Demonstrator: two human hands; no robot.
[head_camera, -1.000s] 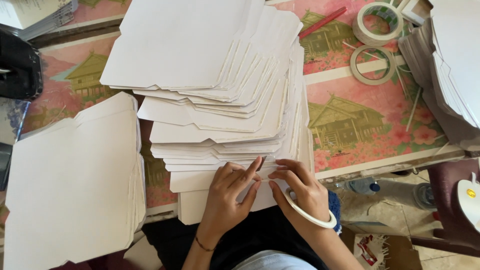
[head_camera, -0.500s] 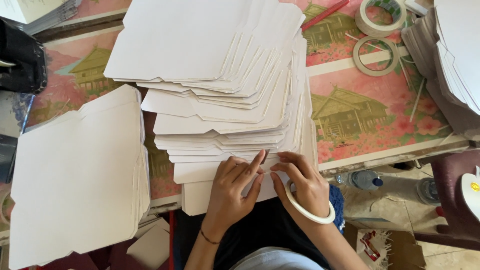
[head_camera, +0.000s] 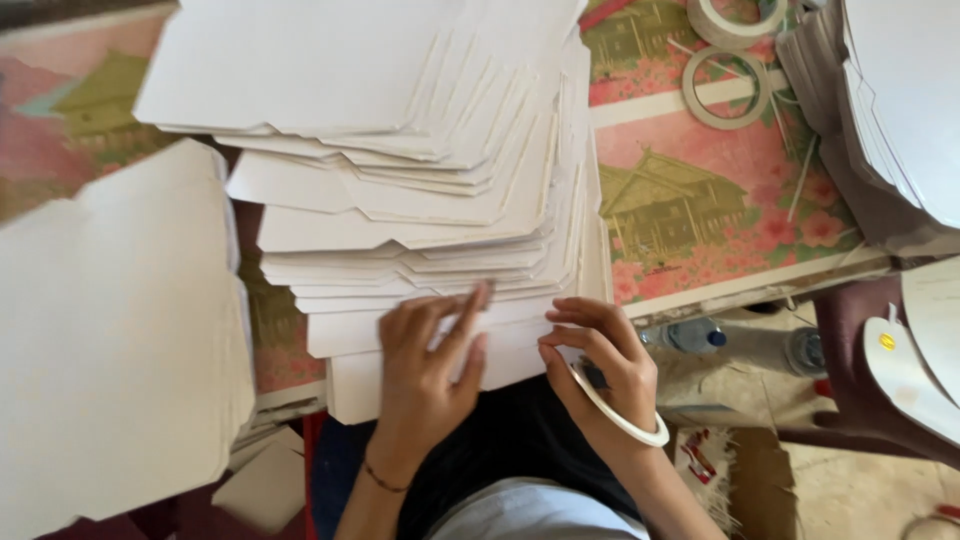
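Observation:
A tall, fanned-out stack of white die-cut card sheets (head_camera: 400, 170) fills the middle of the table. My left hand (head_camera: 425, 365) lies flat on the nearest sheets at the stack's front edge, fingers spread and pressing down. Just to its right, my right hand (head_camera: 600, 370) pinches the corner of the lowest sheet. A white roll of tape (head_camera: 625, 415) hangs around that hand like a bracelet.
Another pile of white card sheets (head_camera: 110, 340) lies at the left. More stacked card (head_camera: 890, 110) stands at the right. Two tape rolls (head_camera: 725, 85) rest on the patterned tablecloth (head_camera: 700, 210). A plastic bottle (head_camera: 690, 335) lies on the floor below the table edge.
The view has shifted left and closer to the stack. My left hand has slid slightly along the front sheets; my right hand stays at the corner of the lowest sheet.

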